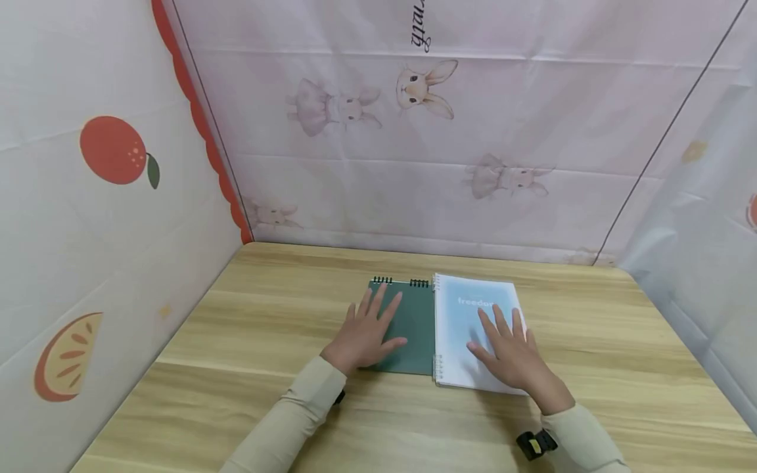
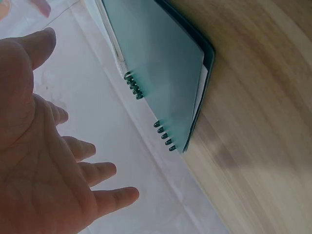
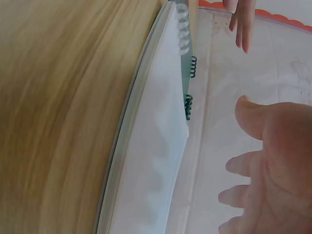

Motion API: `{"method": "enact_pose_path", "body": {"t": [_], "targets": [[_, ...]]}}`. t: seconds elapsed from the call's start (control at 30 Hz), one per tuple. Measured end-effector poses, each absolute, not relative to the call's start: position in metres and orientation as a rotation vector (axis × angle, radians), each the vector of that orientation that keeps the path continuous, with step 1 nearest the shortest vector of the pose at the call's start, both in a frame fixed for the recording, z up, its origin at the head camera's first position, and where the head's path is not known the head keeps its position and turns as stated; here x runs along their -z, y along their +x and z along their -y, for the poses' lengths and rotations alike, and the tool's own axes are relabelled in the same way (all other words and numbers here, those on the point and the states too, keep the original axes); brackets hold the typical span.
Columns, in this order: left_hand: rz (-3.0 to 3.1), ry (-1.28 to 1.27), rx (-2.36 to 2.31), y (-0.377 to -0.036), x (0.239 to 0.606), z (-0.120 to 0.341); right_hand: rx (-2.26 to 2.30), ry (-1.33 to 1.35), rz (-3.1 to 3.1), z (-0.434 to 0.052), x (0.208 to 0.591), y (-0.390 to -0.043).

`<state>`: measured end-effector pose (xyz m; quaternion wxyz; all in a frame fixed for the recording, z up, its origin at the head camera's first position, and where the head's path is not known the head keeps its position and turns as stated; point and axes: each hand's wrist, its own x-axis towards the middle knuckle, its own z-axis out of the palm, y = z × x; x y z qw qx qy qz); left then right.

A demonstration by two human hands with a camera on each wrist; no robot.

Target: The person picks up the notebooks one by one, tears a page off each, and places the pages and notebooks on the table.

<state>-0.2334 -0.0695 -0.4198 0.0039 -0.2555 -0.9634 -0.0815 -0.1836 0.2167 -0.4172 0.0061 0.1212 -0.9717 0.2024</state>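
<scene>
Two spiral notebooks lie side by side on the wooden table (image 1: 266,341). The dark green notebook (image 1: 416,328) (image 2: 156,58) is on the left, with its black coils at the far edge. To its right, the pale blue notebook (image 1: 467,315) (image 3: 156,161) bears the word "freedom" and has white coils along its left side. My left hand (image 1: 367,332) (image 2: 58,161) is spread flat over the green cover, fingers straight. My right hand (image 1: 511,355) (image 3: 268,161) is spread the same way over the pale one. Both wrist views show a gap between palm and cover.
Printed fabric walls close in the table on three sides: fruit pattern on the left (image 1: 112,151), rabbits at the back (image 1: 420,85), pale cloth on the right. Bare wood lies around the notebooks. A black wrist device (image 1: 535,445) sits on my right sleeve.
</scene>
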Motion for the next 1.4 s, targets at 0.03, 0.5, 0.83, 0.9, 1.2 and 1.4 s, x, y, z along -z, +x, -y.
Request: {"method": "enact_pose_path", "body": {"t": [0.03,0.5,0.83,0.9,1.2,1.4], "targets": [[2.976,-0.834,0.255,-0.234,0.420,0.070,-0.626,0.408,3.006,-0.215,0.417,-0.184],[2.659,-1.201,0.071,-0.251,0.427,0.096,-0.439,0.910,2.968,-0.147,0.428,-0.212],[3.032,-1.225,-0.046,-0.234,0.444,0.105,-0.273,0.888,3.244,-0.133,0.437,-0.212],[2.997,-1.249,-0.107,-0.229,0.443,0.105,-0.240,0.911,3.235,-0.132,0.437,-0.211],[2.625,-1.359,-0.514,-0.200,0.439,0.105,-0.207,1.008,3.190,-0.131,0.436,-0.201],[2.540,-1.415,-0.493,-0.192,0.441,0.111,-0.134,1.091,3.128,-0.133,0.436,-0.186]]}}
